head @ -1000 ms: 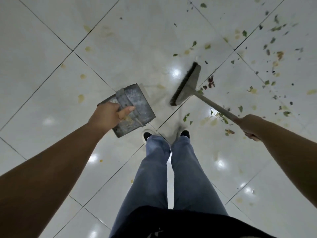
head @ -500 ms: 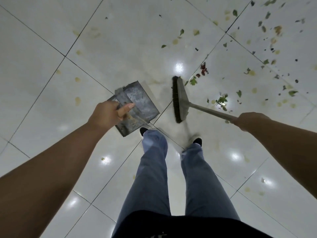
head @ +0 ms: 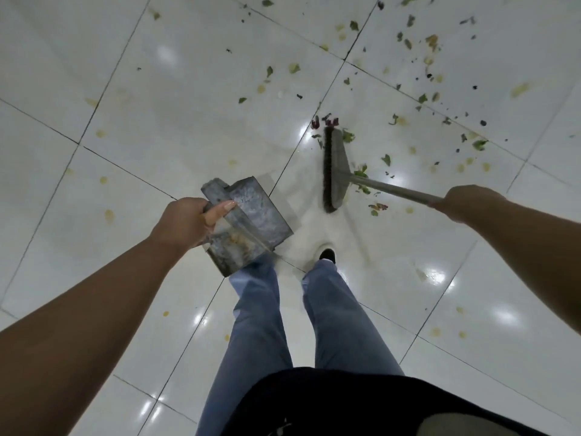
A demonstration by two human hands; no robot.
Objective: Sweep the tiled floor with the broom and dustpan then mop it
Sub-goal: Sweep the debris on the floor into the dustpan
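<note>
Sweeping was the step in hand. The right hand (head: 468, 201) was wrapped round the handle of the broom (head: 334, 171), whose head met the tiled floor (head: 157, 127) just ahead of the feet, with its bristle edge facing left toward the dustpan (head: 251, 221). The left hand (head: 185, 223) gripped that dustpan by its handle and held it above the floor, tilted, over the left leg; it had not yet been set down.

Doing this well probably meant short, low strokes that pulled the leaf scraps (head: 421, 99) into one heap before the pan came down, since light, dry bits would scatter under a hard flick. Most of the litter lay ahead and to the right, beyond the broom head; a few yellowish spots (head: 109, 214) sat to the left and looked stuck, likelier work for the mop.

Open tile stretched on every side with no wall or furniture in view. The grout lines could catch crumbs, so strokes along them might have helped.
</note>
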